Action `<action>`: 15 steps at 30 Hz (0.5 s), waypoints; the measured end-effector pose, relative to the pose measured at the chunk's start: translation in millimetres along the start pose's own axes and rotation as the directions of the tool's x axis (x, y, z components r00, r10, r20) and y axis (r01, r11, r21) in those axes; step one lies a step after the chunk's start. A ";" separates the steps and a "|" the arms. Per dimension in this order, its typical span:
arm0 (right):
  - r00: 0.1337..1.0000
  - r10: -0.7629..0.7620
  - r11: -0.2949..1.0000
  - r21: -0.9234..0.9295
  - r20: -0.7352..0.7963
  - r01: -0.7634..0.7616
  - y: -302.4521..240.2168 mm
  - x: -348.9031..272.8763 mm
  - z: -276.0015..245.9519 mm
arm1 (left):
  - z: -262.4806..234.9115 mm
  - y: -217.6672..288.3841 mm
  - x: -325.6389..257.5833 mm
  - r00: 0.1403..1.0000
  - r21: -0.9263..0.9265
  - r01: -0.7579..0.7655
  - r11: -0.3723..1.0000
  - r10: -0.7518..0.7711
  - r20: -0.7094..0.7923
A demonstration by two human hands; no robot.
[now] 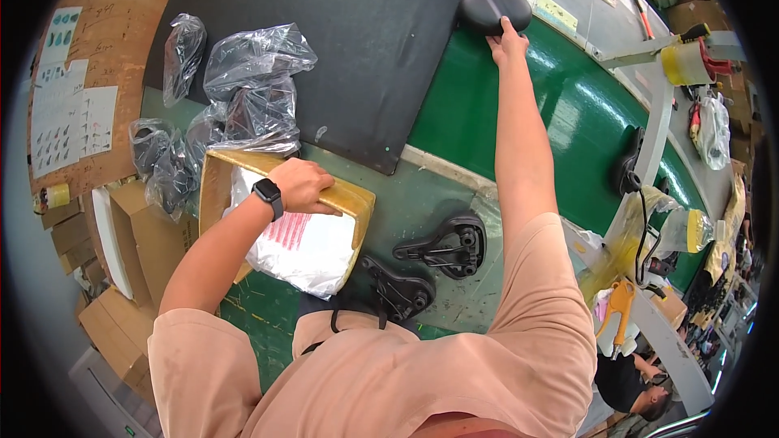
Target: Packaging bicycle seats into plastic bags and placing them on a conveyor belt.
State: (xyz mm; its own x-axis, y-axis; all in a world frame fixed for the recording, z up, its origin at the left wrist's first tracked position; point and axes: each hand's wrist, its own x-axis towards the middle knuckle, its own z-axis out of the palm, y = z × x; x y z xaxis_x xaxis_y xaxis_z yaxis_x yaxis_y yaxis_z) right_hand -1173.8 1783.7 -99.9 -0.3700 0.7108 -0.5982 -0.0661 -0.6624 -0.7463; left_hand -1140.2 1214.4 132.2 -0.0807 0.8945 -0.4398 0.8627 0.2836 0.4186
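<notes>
At the far right my right hand is closed on the rear of a black bicycle saddle, whose smooth top faces up. My left hand, with a dark watch on its wrist, is curled over the far rim of a yellow taped box. White plastic bags with red print lie inside it. Between my arms, two more saddles rest upside down: one saddle shows its rails and clamp, and the other saddle sits close to my waist.
Several saddles in clear plastic bags lie left on the table, by a black mat. A green conveyor belt runs along the right, with a metal frame and an orange air gun beside it. Another person is at lower right.
</notes>
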 end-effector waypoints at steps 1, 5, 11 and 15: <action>0.994 0.010 1.000 0.008 0.112 -0.011 7.1 -19.3 1.0 | 1.3 -0.3 -4.2 1.000 -0.005 0.016 1.000 -0.016 0.001; 0.988 -0.139 0.947 -0.283 0.061 0.150 1.4 -117.9 -106.0 | -0.8 0.8 1.7 1.000 -0.007 -0.017 1.000 0.017 0.007; 0.968 -0.249 0.758 -0.619 0.020 0.207 23.7 -341.6 -323.6 | -4.0 3.1 11.0 0.996 0.059 0.039 0.998 -0.043 0.079; 0.954 0.062 0.960 -0.244 -0.295 -0.138 22.8 -495.1 -424.0 | -3.4 -4.1 24.2 0.998 0.128 0.000 0.992 -0.008 0.059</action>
State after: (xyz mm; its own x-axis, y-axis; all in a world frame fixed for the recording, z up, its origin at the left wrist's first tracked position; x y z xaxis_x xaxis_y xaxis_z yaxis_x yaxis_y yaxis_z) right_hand -599.2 1517.0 55.4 -0.0837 0.7065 -0.7028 0.2137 -0.6761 -0.7051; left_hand -1147.3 1236.0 122.6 -0.0577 0.8702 -0.4893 0.9194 0.2373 0.3136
